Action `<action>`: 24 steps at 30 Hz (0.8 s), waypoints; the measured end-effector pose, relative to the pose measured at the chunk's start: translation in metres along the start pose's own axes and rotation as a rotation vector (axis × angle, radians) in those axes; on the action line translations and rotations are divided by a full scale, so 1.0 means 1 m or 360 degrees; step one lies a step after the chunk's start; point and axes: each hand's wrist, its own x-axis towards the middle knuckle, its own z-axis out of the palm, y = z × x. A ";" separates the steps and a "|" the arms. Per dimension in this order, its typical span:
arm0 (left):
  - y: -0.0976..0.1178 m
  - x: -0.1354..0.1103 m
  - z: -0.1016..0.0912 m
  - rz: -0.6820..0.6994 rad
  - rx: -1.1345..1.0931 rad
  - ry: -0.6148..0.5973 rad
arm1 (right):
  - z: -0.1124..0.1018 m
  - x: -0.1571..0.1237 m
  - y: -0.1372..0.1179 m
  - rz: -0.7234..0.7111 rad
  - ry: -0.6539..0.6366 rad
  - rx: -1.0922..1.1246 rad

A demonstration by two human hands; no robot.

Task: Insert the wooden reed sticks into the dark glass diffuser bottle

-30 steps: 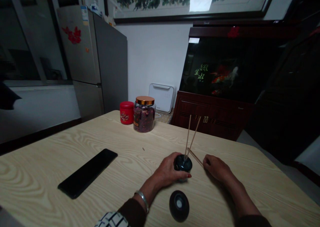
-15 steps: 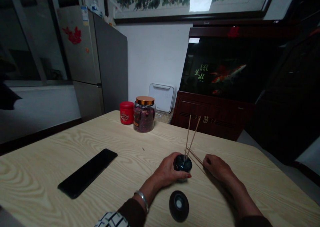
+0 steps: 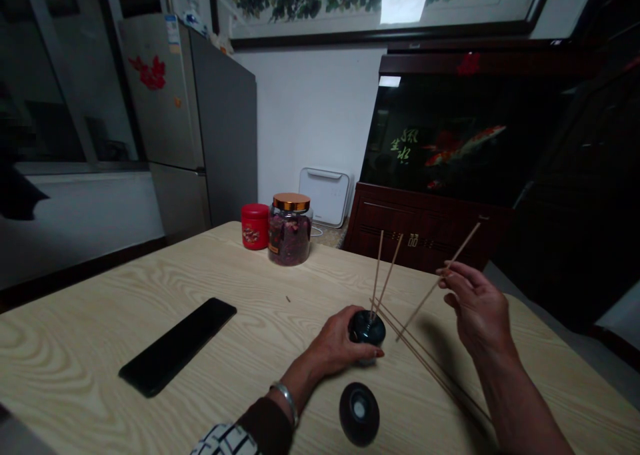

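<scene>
My left hand (image 3: 336,343) wraps round a small dark round holder (image 3: 367,328) on the wooden table (image 3: 150,288). Two thin sticks (image 3: 382,271) stand upright in the holder. My right hand (image 3: 475,308) is raised to the right of it and pinches one thin stick (image 3: 434,283) that slants down toward the holder. More thin sticks (image 3: 430,368) lie flat on the table under that hand. A dark round lid (image 3: 359,413) with a pale centre lies just in front of the holder.
A black phone (image 3: 177,345) lies on the table's left. A red tin (image 3: 255,226) and a glass jar (image 3: 289,229) with a copper lid stand at the far edge. Beyond are a grey fridge (image 3: 200,121), a fish tank (image 3: 450,141) on a wooden cabinet and a white appliance (image 3: 325,195).
My right hand has risen from the table with one stick pinched in its fingers. The left hand stays on the holder.
</scene>
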 end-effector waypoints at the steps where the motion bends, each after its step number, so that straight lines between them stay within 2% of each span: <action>1: 0.000 0.000 0.000 -0.0005 -0.0010 -0.0004 | 0.003 -0.003 -0.006 0.0006 0.0024 0.0124; 5: -0.001 0.000 0.000 -0.0015 -0.0001 -0.0005 | 0.016 -0.015 -0.022 -0.0089 0.0048 0.0340; 9: -0.001 0.000 -0.001 -0.0009 -0.0008 -0.0007 | 0.023 -0.025 -0.028 -0.0171 0.0013 0.0223; 13: -0.003 0.001 0.000 -0.0018 -0.0029 -0.0008 | 0.027 -0.029 -0.026 -0.0152 -0.0053 0.0177; 24: 0.000 0.000 0.000 -0.0011 -0.0047 0.0006 | 0.033 -0.029 -0.006 -0.0013 -0.0472 0.0000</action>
